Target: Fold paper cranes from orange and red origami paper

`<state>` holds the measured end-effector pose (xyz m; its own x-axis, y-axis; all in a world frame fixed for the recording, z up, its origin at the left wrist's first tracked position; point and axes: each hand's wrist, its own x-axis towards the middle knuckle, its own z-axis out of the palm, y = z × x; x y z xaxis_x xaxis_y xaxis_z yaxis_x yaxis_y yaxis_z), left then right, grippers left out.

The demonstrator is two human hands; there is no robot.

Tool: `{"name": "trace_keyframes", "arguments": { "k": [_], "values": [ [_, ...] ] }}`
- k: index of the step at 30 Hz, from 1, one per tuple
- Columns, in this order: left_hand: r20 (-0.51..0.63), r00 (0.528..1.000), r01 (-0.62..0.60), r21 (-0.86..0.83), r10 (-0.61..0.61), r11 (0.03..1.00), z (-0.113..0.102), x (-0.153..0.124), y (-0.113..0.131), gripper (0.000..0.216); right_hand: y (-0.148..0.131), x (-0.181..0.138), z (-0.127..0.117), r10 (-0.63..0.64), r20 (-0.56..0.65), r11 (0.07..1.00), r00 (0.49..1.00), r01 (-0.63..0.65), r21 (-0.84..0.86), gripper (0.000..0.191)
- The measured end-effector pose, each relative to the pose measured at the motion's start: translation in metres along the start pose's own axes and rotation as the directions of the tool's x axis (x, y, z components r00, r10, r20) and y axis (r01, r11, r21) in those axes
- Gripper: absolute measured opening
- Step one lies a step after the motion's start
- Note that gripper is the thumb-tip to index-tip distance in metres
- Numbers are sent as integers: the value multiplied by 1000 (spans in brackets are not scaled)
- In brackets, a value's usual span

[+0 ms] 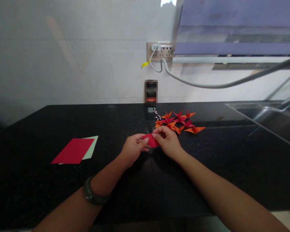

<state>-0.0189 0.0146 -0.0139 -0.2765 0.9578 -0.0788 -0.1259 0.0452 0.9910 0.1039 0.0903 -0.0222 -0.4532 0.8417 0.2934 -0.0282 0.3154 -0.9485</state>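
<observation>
black counter (120, 119) | left hand (132, 149), right hand (168, 142): grip pinching folded red paper (152, 142) | partly finger-hidden

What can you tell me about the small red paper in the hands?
The small red paper looks plain, apparently folded into a compact piece; its fine creases are too blurred to read. The left hand pinches one side, the right hand the other, over the black countertop, on the near side of the origami cranes.

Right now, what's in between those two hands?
A small red paper, held by the left hand and the right hand; the head view shows it.
</observation>
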Motion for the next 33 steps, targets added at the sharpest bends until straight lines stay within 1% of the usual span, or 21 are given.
{"name": "trace_keyframes", "arguments": {
  "k": [2, 6, 9, 13, 15, 21, 23, 24, 26, 28, 30, 33],
  "values": [
    [25, 999, 27, -39, -26, 999, 0, 0, 0, 28, 1, 0, -1, -21, -23, 999, 1000, 20, -39, 9],
    [58, 998, 14, -77, -10, 997, -1, -1, 1, 31, -3, 0, -3, -59, -33, 997, 998, 57, -60, 8],
    [47, 999, 2, -80, 2, 997, -1, -1, 0, 33, -7, 0, -3, -37, -5, 999, 999, 37, -3, 11],
    [34, 999, 0, -73, 3, 997, -2, 0, -1, 34, -8, 1, -3, 35, 29, 994, 999, -38, 107, 22],
    [22, 1000, 0, -87, 1, 996, -1, 0, -2, 32, -6, 2, -3, 50, 40, 992, 998, -54, 113, 25],
    [-27, 1000, -3, -131, 0, 991, 0, 1, 0, 30, -2, 3, -2, 29, 35, 994, 999, -33, 101, 27],
    [-46, 999, -7, -135, 1, 991, 0, 1, 0, 30, -4, 2, -3, -22, 5, 1000, 1000, 22, 20, 26],
    [-55, 998, -10, -139, 3, 990, 0, 1, 0, 30, -5, 1, -4, -70, -10, 996, 997, 69, -56, 24],
    [-68, 998, -16, -154, 5, 988, 0, 2, 0, 30, -6, 0, -6, -179, -12, 956, 984, 171, -240, 18],
    [-70, 997, -21, -171, 9, 985, -1, 2, -1, 29, -7, -1, -7, -243, 17, 897, 970, 231, -376, 15],
    [-58, 998, -25, -177, 15, 984, -2, 2, -1, 28, -8, -2, -6, -248, 45, 871, 968, 243, -428, 14],
    [-47, 999, -17, -181, 9, 983, -2, 2, -1, 26, -9, -4, -4, -247, 100, 861, 964, 265, -435, 8]
  ]
}}
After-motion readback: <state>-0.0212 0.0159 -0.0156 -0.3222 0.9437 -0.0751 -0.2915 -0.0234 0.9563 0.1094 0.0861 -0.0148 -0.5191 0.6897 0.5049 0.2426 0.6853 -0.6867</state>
